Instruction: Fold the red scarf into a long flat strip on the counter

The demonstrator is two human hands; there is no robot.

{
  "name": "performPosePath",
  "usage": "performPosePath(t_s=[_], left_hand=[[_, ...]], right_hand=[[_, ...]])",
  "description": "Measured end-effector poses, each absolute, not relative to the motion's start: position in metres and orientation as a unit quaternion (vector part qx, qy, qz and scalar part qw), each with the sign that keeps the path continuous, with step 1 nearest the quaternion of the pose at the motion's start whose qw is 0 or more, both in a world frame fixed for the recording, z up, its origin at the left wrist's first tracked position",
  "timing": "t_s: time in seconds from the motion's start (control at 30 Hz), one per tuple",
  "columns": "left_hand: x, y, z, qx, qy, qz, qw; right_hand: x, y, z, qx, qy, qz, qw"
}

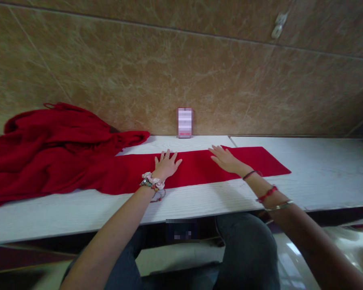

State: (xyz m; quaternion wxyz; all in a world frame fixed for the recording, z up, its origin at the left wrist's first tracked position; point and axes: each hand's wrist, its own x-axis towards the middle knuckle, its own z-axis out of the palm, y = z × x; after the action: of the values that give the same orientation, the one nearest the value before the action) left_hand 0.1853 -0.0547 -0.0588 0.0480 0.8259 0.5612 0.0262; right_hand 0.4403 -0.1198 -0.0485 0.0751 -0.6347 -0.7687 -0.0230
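A long strip of red cloth (196, 171) lies flat along the white tabletop, its right end cut at a slant. My left hand (166, 165) rests on the middle of the strip, palm down with fingers spread. Farther right, my right hand (226, 159) also lies on the cloth, fingers stretched toward its far edge. Neither hand grips anything. To the left, the strip runs into a bunched red garment or piece of fabric (57, 149); its exact kind is hidden by the folds.
A phone (184, 123) with a lit, blurred screen stands upright against the brown tiled wall (133, 80) behind the white table (326, 173). A pale fixture (279, 25) is on the wall at upper right. My knees are below the table's front edge.
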Motion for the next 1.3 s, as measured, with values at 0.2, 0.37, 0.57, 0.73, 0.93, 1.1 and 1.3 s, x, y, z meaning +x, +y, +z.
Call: performPosePath(t_s=[0.2, 0.37, 0.57, 0.73, 0.93, 1.1, 1.3], left_hand=[[0.146, -0.055, -0.06, 0.809, 0.585, 0.012, 0.045], [0.126, -0.055, -0.062, 0.776, 0.628, 0.014, 0.055], [0.119, -0.054, -0.062, 0.763, 0.643, 0.012, 0.066], [0.117, -0.059, -0.058, 0.762, 0.645, 0.014, 0.063], [0.105, -0.059, -0.057, 0.806, 0.591, 0.019, 0.018], [0.092, -0.051, -0.065, 0.823, 0.567, 0.013, 0.024], [0.089, -0.058, -0.067, 0.838, 0.544, 0.033, 0.002]], right_hand=[[0.35, -0.082, -0.056, -0.588, -0.808, 0.022, 0.038], [0.358, -0.084, -0.066, -0.62, -0.784, 0.021, 0.04], [0.394, -0.087, -0.072, -0.699, -0.714, 0.029, 0.031], [0.399, -0.089, -0.07, -0.71, -0.7, 0.008, 0.071], [0.346, -0.122, -0.052, -0.556, -0.815, 0.02, 0.161], [0.303, -0.153, -0.058, -0.496, -0.865, 0.021, 0.079], [0.301, -0.154, -0.069, -0.497, -0.866, 0.009, 0.051]])
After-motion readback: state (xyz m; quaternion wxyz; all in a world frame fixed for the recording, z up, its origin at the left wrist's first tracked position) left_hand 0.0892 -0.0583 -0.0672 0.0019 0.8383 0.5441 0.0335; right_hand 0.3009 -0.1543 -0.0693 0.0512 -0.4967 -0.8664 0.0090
